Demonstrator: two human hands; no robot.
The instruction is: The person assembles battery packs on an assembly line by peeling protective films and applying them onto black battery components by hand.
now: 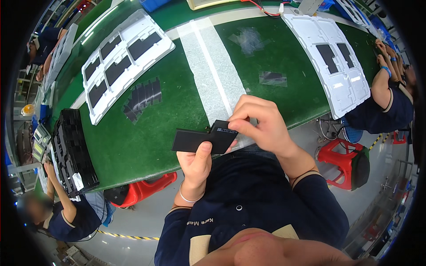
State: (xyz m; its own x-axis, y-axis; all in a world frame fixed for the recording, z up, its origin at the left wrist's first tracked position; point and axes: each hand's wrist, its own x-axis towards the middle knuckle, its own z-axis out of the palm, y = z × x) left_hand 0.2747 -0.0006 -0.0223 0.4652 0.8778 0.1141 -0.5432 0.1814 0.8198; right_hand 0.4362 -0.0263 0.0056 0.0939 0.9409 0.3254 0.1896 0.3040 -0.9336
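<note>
Head view: black piece (214, 138) between pinched left fingers (204, 148), its upper-right corner between pinched right fingers (242, 127).

Pretty bright, even indoor light here, with only soft shadows, a few white glare streaks on the green tabletop (173, 80) over at far left and some shine off the floor (137, 221). Middle's decently sharp, so the black part (199, 141) reads fine, but the fisheye bends straight edges hard and stuff goes soft toward the blacked-out borders.
</note>
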